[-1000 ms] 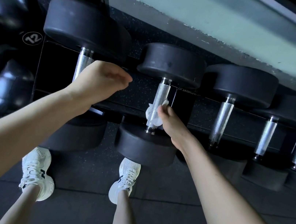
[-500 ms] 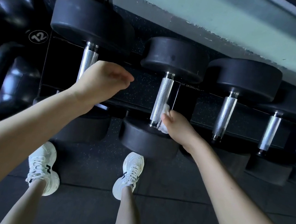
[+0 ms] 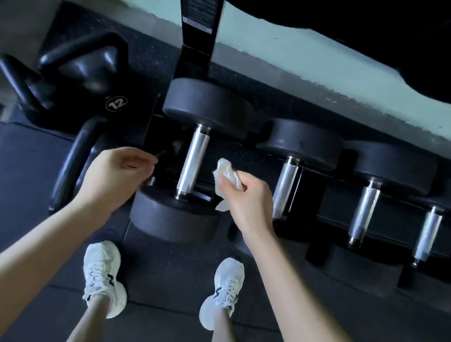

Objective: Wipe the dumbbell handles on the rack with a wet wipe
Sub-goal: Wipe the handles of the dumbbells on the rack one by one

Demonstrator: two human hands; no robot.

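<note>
Wet wipe point(image 3: 225, 181) in pinch of right hand point(image 3: 246, 200), just beside leftmost handle point(image 3: 193, 163), seemingly apart; left hand point(image 3: 115, 175) loosely curled.

Five dumbbells point(image 3: 193, 163), one wet wipe point(image 3: 225, 175), two hands point(image 3: 246, 200), two white shoes point(image 3: 103, 275)

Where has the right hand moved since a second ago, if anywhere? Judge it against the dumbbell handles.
Yes. The right hand, holding the wet wipe, has come off the second handle and moved left, into the gap beside the leftmost handle.

White wet wipe point(image 3: 226, 175), knurled silver handle point(image 3: 193, 160), black dumbbell heads point(image 3: 207, 106) — white sneakers point(image 3: 102, 272), black-marked.
</note>
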